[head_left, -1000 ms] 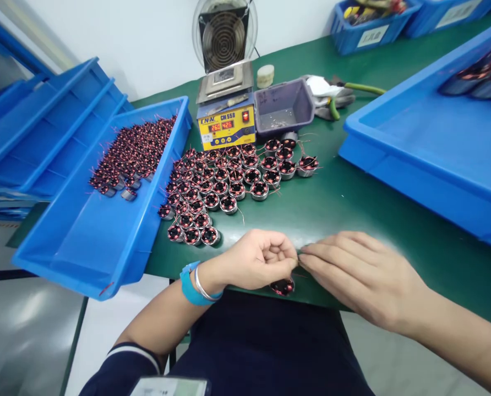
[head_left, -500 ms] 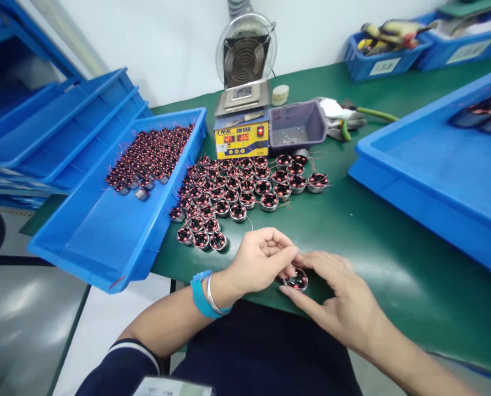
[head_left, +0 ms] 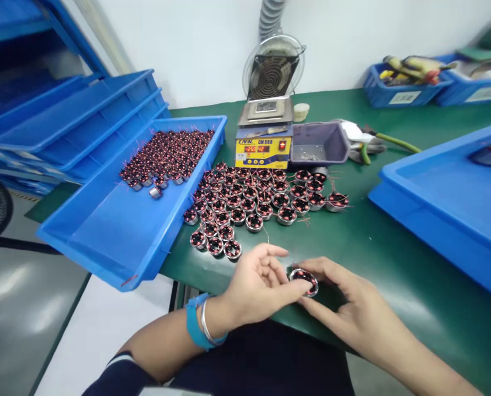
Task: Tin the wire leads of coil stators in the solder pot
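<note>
A small round motor stator (head_left: 304, 279) with red-copper windings and a metal rim sits between both my hands near the front edge of the green table (head_left: 377, 247). My left hand (head_left: 257, 286) pinches its left side with fingertips; a blue band and a bangle circle that wrist. My right hand (head_left: 348, 308) cups it from the right and below. Just beyond my left hand lie several rows of similar stators (head_left: 254, 198) laid out on the table.
A blue tray (head_left: 117, 236) holding a heap of stators overhangs the table's left edge. A yellow solder station (head_left: 262, 148), a fan, a purple bin (head_left: 320, 144) and pliers stand behind. A large blue tray (head_left: 447, 203) is at the right; small blue bins sit at the far right.
The stator has come up from below the table edge onto the table top, held between both hands. The view has tilted up and shifted left.
</note>
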The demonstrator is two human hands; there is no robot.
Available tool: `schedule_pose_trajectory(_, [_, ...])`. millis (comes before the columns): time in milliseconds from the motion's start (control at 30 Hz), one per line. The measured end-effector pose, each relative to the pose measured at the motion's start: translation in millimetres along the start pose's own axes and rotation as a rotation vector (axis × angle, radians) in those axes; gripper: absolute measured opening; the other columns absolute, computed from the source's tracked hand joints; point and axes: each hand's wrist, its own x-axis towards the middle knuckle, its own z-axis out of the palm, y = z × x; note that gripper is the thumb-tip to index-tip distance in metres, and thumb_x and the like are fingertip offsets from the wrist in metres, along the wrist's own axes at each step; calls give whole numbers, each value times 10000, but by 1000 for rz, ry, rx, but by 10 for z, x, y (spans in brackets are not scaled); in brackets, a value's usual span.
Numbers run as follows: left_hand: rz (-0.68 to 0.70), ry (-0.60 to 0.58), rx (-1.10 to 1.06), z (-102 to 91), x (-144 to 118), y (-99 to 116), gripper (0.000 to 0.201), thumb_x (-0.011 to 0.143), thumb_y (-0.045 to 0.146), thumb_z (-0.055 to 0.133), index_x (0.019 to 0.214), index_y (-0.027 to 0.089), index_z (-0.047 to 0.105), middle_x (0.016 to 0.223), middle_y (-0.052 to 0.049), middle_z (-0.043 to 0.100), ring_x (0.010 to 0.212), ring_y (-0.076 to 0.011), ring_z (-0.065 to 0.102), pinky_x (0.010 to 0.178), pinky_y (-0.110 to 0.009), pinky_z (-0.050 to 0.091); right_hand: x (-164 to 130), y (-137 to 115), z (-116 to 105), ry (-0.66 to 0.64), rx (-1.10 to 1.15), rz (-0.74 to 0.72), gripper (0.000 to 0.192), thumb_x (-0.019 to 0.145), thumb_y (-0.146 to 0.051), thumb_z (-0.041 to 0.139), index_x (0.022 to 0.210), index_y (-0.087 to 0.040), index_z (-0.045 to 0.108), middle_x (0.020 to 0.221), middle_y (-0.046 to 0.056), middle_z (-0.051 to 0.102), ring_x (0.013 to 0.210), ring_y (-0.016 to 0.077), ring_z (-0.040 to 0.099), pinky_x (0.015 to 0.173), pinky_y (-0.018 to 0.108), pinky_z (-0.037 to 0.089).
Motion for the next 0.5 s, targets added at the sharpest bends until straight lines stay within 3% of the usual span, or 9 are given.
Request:
schedule_pose_trajectory(67, [-14,-24,-3,-1,29,26,332,638,311,822,797,140,586,528,59,532,431,-34,456,421,-149,353,99,-76,-5,-41,39,-14,108,879,-271,592,967,-210,611,837,42,713,692,168,686,605,271,572])
schedule_pose_trajectory(167, [3,2,-82,-55,110,57,401,697,486,753,674,150,535,510,30,557,380,-54,484,384,-167,346,184,-142,10,-90,47,5,126,869,-278,605,977,-214,613,828,43,718,684,171,690,613,273,577])
schedule_pose_trajectory(300, [127,132,-262,-165,160,57,449,723,561,721,738,158,524,616,-15,660,436,-100,592,417,-189,428,240,-164,43,-76,0,-2,242,865,-287,616,1095,-215,597,850,50,723,678,176,696,605,273,585])
schedule_pose_trajectory(400, [219,232,-380,-240,136,82,412,766,530,704,790,169,506,631,13,651,446,-85,586,436,-180,441,310,-192,59,-63,-4,-84,209,874,-236,600,1082,-217,605,829,32,707,649,147,679,580,232,576])
schedule_pose_trajectory(500, [170,200,-369,-297,80,132,426,729,464,765,912,175,510,587,68,586,379,-48,489,386,-152,361,400,-243,54,-31,-20,-139,201,871,-222,608,1072,-220,601,803,17,699,622,137,667,562,210,572])
